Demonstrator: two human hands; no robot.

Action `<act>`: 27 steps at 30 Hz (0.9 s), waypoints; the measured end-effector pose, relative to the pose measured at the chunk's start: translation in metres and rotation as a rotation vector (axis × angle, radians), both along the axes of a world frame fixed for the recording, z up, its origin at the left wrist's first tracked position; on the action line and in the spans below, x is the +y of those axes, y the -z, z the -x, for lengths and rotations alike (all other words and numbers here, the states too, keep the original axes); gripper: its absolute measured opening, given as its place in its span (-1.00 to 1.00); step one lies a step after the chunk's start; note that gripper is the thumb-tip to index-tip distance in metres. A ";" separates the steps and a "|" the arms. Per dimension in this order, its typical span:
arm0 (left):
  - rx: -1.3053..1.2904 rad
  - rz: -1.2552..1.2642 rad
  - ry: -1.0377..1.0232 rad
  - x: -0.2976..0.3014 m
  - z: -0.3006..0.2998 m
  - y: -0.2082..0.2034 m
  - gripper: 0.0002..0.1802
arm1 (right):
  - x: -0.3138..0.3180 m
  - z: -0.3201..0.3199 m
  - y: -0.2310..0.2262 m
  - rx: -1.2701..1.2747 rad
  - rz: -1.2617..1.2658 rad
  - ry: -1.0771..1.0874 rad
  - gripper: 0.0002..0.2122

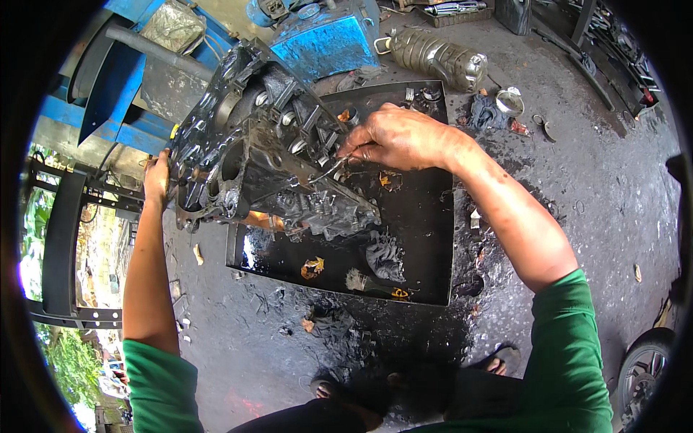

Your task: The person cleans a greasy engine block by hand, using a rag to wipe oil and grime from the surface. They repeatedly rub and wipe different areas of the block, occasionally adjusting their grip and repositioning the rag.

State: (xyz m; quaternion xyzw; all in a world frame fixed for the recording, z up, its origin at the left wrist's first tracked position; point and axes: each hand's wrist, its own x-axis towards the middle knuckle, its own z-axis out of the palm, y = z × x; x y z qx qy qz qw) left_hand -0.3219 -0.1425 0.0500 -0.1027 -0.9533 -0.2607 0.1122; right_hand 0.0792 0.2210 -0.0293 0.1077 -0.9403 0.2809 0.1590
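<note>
A black, oily engine block (281, 151) stands tilted over a dark metal drip tray (449, 238), with round openings and cast ribs facing me. My left hand (157, 177) grips the block's left edge, its fingers partly hidden behind the casting. On the other side, my right hand (393, 141) is closed in a pinch at the block's right side. A thin metal tool (330, 172) sticks out from those fingers toward the block, its tip against the casting. How much of it lies inside my grip is hidden.
In the tray lie a paintbrush (375, 284), a dark rag (385, 256) and dry leaves (312, 268). Behind stand a blue metal box (325, 43) and a blue frame (119, 86). A large plastic bottle (437, 58) lies at the back; a wheel (644, 375) is at lower right.
</note>
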 end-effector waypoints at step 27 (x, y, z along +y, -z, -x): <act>0.045 0.159 0.141 -0.002 -0.002 -0.003 -0.24 | -0.030 -0.019 0.015 0.152 -0.360 0.258 -0.82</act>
